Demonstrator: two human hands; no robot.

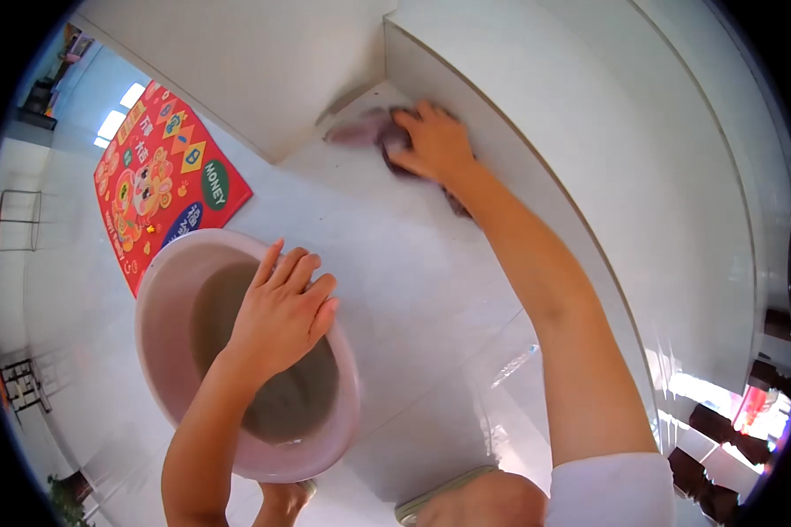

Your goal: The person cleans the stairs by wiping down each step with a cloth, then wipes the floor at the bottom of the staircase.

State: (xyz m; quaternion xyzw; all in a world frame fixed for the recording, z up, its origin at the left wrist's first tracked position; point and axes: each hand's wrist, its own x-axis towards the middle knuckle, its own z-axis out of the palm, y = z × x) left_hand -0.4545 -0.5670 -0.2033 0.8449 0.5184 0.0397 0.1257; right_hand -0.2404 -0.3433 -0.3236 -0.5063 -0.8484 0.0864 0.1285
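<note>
Pink plastic basin (pixel 152 338), head view, lower left on pale glossy floor (pixel 413 351). Cloudy grey water (pixel 294 404) inside, below rim level. Left hand (pixel 283 303) reaches across basin; palm over the water side, fingers bent over the rim on the side facing the middle of the view. Cannot tell how firm that hold is.

Right hand (pixel 432 140), top centre: wide, thumb and fingers apart, palm down on dark purplish cloth (pixel 397 140). Cloth on floor, bunched under the hand, near the inner corner. Paler end of it sticks out left, another bit shows along the forearm's near side. Cloth edges blurred; cannot tell if any is pinched.

Corner: white block (pixel 237 70) upper left, low upright pale panel (pixel 501 132) on the right, running down beside right arm. Small dark specks on floor near the block.

Red printed sheet (pixel 171 162) left of the block, cartoon figure, Chinese characters, "MONEY" in a green oval. Its lower part goes behind the basin rim.

Bottom: bare knee (pixel 505 501), light green slipper (pixel 439 492) beside it, part of a foot (pixel 283 502) below the basin. White sleeve (pixel 611 487) on right arm. Dark turned wood pieces (pixel 707 479) far right; leafy plant (pixel 64 499) bottom left.
</note>
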